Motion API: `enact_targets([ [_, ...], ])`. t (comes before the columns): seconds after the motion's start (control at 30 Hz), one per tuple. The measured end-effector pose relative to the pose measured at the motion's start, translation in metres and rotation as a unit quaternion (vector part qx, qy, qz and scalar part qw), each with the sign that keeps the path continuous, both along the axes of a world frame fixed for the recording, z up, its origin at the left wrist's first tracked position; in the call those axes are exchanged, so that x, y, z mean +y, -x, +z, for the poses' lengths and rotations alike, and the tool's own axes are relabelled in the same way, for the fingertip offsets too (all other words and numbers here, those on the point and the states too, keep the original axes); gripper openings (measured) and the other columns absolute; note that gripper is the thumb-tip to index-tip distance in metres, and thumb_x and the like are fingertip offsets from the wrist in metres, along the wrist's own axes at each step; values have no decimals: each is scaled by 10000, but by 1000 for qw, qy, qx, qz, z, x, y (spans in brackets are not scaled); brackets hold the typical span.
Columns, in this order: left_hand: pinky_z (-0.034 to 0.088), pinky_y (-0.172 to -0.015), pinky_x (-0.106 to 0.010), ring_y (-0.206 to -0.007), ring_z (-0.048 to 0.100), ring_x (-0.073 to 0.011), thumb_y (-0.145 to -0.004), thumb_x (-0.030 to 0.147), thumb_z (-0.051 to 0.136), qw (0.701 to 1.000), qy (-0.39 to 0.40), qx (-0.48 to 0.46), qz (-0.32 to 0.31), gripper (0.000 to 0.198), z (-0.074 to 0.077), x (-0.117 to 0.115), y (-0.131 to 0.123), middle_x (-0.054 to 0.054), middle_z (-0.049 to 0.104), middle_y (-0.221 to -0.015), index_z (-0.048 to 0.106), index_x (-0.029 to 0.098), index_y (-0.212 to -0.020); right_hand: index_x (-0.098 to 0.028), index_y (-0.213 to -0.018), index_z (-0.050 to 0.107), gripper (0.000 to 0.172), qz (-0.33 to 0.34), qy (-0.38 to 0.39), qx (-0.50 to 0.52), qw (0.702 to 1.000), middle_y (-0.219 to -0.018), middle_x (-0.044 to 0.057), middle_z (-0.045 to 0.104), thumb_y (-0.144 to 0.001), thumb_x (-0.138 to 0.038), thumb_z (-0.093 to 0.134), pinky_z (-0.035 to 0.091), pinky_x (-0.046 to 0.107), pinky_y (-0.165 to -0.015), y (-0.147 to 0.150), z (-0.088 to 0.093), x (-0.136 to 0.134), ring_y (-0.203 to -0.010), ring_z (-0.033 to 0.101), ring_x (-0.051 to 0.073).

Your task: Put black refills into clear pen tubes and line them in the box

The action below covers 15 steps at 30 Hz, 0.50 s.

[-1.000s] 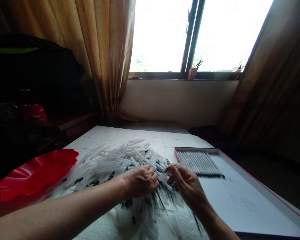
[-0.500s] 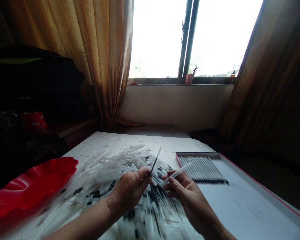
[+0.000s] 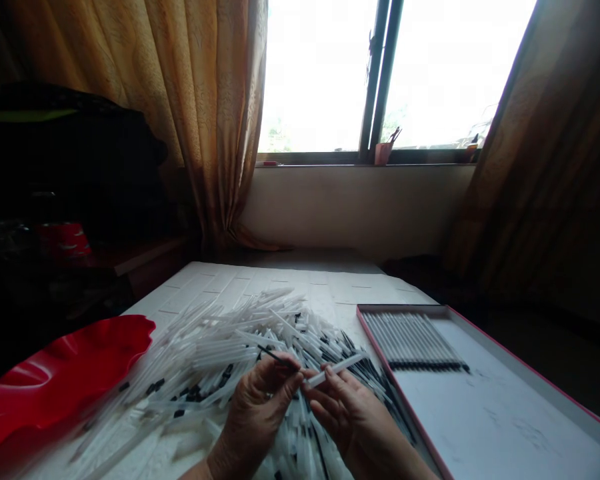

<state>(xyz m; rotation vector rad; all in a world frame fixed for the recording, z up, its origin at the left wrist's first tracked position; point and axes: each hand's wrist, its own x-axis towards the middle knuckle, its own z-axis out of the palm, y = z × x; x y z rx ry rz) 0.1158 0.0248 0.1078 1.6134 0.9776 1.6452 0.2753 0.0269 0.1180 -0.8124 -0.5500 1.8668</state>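
My left hand pinches a thin dark refill between thumb and fingers, its tip pointing up and left. My right hand holds a translucent white pen barrel that slants up to the right. The two hands meet just above the near side of a big heap of white barrels and black-tipped refills spread over the white table cover.
A shallow white box with a pink rim lies to the right, holding a neat row of finished pens at its far end. A red wavy-edged bowl sits at left. Curtains, a window sill and dark furniture stand behind.
My left hand lifted a dark refill out of the heap and brought it down toward the barrel in my right hand. Both hands have drawn nearer to me.
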Motion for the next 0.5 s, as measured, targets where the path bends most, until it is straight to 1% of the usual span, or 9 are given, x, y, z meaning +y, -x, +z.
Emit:
enact_targets([
  [0.1, 617, -707, -204, -736, 774, -154, -885, 273, 751, 1000, -27, 11, 12, 62, -3, -3, 0, 18, 794, -814, 715, 240, -922, -193, -867, 653, 423, -7, -6, 1, 1000, -871, 21, 788, -603, -303, 965, 605, 187, -646, 2, -2, -1, -795, 775, 175],
  [0.13, 612, -713, -192, -748, 773, -147, -884, 222, 744, 999, -37, 16, 17, 59, -3, -4, 0, 25, 792, -829, 719, 248, -931, -193, -866, 657, 419, -9, -6, 1, 1000, -868, 22, 788, -604, -305, 964, 607, 191, -650, 2, -2, -1, -803, 776, 180],
  [0.2, 609, -720, -183, -749, 770, -135, -887, 154, 721, 998, -57, 25, 21, 128, -2, -5, 0, 41, 786, -842, 715, 265, -953, -190, -858, 667, 413, -15, -2, 4, 1000, -869, 26, 787, -598, -304, 966, 610, 194, -657, 2, -2, 0, -821, 776, 190],
  [0.33, 612, -729, -187, -763, 768, -129, -892, 96, 687, 995, -91, 46, 22, 209, 3, -7, -1, 51, 776, -866, 712, 283, -984, -179, -831, 679, 397, -23, 8, 18, 1000, -874, 39, 789, -592, -309, 968, 615, 192, -656, 1, -3, 4, -830, 776, 198],
  [0.5, 616, -698, -204, -765, 765, -150, -897, 113, 695, 990, -121, 67, 40, 168, 3, -7, -3, 28, 776, -857, 720, 263, -970, -170, -851, 692, 375, -18, 3, 23, 1000, -901, 58, 790, -624, -311, 955, 627, 215, -695, -1, -5, 4, -832, 778, 208],
])
